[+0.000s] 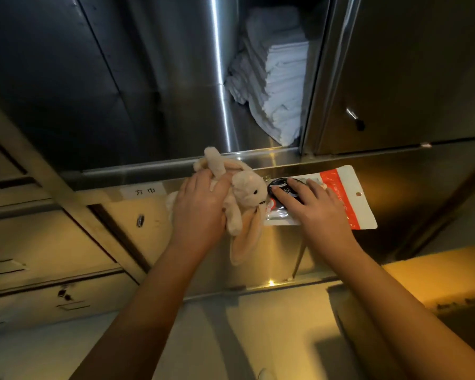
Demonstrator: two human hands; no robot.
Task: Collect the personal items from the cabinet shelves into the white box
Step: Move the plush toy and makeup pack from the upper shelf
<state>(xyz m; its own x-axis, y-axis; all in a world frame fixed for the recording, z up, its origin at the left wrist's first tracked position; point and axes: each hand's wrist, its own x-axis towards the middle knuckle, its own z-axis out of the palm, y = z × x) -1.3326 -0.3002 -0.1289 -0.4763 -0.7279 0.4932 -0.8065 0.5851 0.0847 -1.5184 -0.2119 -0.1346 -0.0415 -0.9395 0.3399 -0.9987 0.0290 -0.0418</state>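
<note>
The left hand (pixel 200 212) grips a plush rabbit (pixel 247 190) round its body, in front of the steel cabinet (pixel 395 78) just below the open shelf of folded towels (pixel 283 86). The rabbit looks soft and light, so the body is the surest hold. The right hand (pixel 318 207) lies with straight fingers spread over a flat plastic packet (pixel 351 198) and the black disc (pixel 279 185) on it. The packet is probably thin, slick and bendy, so pinch an edge. The white box is not in view.

Cabinet (pixel 159 78): brushed, reflective steel. Rabbit toy (pixel 242 193): soft matt plush. Packet (pixel 351 198): glossy plastic. Towels (pixel 280 86): white cloth, folded.
</note>
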